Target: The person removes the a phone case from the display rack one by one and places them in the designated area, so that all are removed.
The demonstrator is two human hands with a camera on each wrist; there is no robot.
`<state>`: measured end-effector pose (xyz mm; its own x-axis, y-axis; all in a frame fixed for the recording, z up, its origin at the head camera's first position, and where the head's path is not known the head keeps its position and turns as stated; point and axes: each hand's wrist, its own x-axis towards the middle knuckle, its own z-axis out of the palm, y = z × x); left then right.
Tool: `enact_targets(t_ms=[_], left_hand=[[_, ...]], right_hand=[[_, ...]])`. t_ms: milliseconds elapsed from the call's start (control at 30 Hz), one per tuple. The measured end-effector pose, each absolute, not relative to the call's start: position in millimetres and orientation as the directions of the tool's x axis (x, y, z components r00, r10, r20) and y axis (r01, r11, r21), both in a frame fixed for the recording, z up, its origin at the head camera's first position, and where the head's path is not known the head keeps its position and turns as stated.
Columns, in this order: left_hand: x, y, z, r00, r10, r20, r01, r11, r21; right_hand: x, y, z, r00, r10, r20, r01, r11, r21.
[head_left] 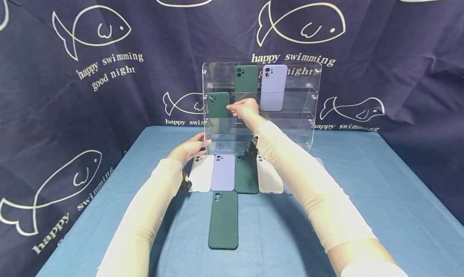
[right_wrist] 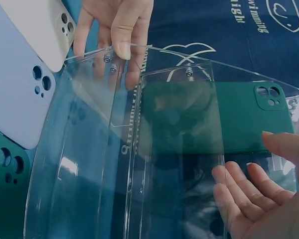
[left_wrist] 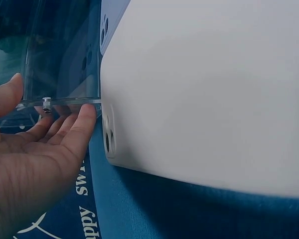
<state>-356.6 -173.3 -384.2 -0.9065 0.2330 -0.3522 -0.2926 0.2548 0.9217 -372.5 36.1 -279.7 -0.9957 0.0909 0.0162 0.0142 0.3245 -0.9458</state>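
Note:
A clear acrylic display rack [head_left: 290,126] with several tiers stands at the back of the table. My left hand [head_left: 190,147] grips its left side edge, thumb on one face and fingers [left_wrist: 79,127] on the other. A green phone case [head_left: 218,120] stands in the middle tier at the left. Beside that case's right edge is my right hand [head_left: 247,110]. In the right wrist view, the thumb [right_wrist: 284,144] meets the case's edge, and the loosely bent fingers sit apart from it. The top tier holds another green phone case [head_left: 246,77] and a lavender phone case [head_left: 273,87].
Before the rack lies a row with a white case [head_left: 201,174], a lavender case [head_left: 222,174], a green case [head_left: 246,176], a second white case [head_left: 270,178] and a partly hidden lavender one. One green case [head_left: 223,220] lies nearer on the blue cloth [head_left: 362,180]. A fish-print curtain hangs behind.

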Motion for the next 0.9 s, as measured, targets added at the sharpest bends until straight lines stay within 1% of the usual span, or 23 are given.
enact_targets(t_ms=[167, 500, 633, 767, 900], left_hand=[[-356.8, -172.8, -382.2, -0.911, 0.227, -0.345, -0.287, 0.253, 0.924], [-355.8, -172.8, -386.0, -0.909, 0.239, -0.34, -0.286, 0.235, 0.929], [-355.4, -173.5, -386.2, -0.912, 0.233, -0.338, -0.284, 0.236, 0.929], [-354.9, -173.2, -385.4, -0.91, 0.227, -0.346, -0.292, 0.24, 0.926], [-354.8, -172.5, -384.6, -0.912, 0.225, -0.344, -0.29, 0.243, 0.926]], right_hand=[[-376.1, 35.1, -280.0, -0.997, 0.079, 0.01, 0.019, 0.363, -0.932], [-375.0, 35.2, -284.8, -0.999, 0.029, -0.025, 0.034, 0.353, -0.935], [-374.3, 34.4, -286.1, -0.999, 0.012, -0.042, 0.044, 0.328, -0.944], [-374.8, 34.2, -287.8, -0.998, 0.028, -0.055, 0.061, 0.301, -0.952], [-375.0, 34.3, -287.9, -0.998, 0.042, -0.043, 0.053, 0.272, -0.961]])
